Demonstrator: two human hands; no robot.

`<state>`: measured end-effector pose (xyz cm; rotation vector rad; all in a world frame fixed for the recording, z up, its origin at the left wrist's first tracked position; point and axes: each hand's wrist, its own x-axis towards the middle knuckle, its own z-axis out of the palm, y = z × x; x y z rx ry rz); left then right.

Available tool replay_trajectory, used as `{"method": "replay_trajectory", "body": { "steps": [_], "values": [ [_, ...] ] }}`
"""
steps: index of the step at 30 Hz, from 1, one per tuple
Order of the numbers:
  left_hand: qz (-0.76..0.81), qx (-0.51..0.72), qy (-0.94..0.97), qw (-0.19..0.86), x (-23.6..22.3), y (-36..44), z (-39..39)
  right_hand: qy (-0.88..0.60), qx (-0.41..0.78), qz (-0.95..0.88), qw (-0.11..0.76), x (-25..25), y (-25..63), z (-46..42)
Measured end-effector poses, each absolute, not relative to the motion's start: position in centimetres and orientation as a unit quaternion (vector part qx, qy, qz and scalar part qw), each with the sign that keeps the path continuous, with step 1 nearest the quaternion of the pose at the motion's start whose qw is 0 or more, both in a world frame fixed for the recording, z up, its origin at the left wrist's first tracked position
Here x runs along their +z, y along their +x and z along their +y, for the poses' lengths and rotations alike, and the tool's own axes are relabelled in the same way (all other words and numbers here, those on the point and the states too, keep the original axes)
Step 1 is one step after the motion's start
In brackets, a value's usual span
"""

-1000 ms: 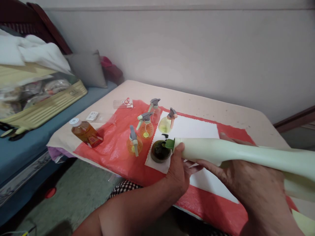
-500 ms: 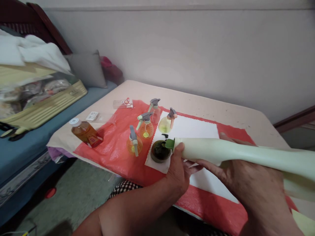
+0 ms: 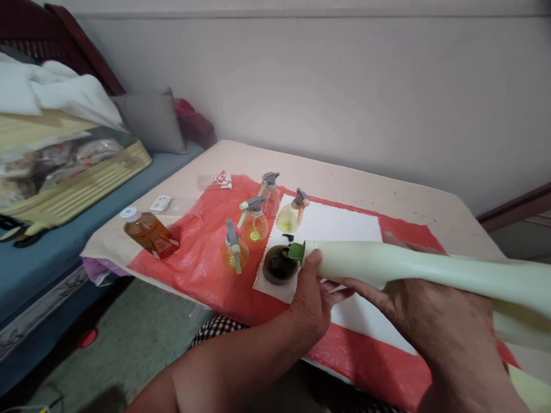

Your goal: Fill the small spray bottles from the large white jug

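A pale green, long-necked container (image 3: 357, 258) is tilted almost level across the right half of the view. Its green mouth (image 3: 297, 251) sits over the edge of a round bowl (image 3: 279, 281) filled with something dark. My left hand (image 3: 310, 301) holds the neck close to the mouth, thumb pressed along its side. Further back, my right hand (image 3: 434, 321) is wrapped around the container from below, some fingertips showing on the far side. Under the bowl lies a white scallop-edged sheet (image 3: 344, 221). A small black piece (image 3: 288, 236) shows just behind the bowl.
Several spray bottles (image 3: 256, 226) with yellowish or clear contents stand left of and behind the bowl. A capped drink bottle (image 3: 150, 232) leans at the left on a red plastic sheet (image 3: 193, 258). A small white box (image 3: 160, 202) and a clear package (image 3: 214, 181) lie behind it.
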<state>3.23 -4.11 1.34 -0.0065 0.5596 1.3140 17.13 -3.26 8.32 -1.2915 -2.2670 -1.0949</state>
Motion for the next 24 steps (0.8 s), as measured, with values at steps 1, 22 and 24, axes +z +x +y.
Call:
{"method": "replay_trajectory", "body": {
  "steps": [1,22,24],
  "values": [
    [0.259,0.601,-0.003,0.756,1.32,3.23,-4.08,-0.451,-0.381,-0.792,0.157,8.3,17.16,-3.27],
    [0.271,0.599,-0.004,0.753,1.52,3.13,-4.07,-0.469,-0.363,-0.791,0.152,8.15,17.35,-3.08],
    [0.281,0.599,0.001,0.75,1.54,3.12,-4.16,-0.469,-0.368,-0.788,0.153,7.98,17.52,-2.96]
  ]
}}
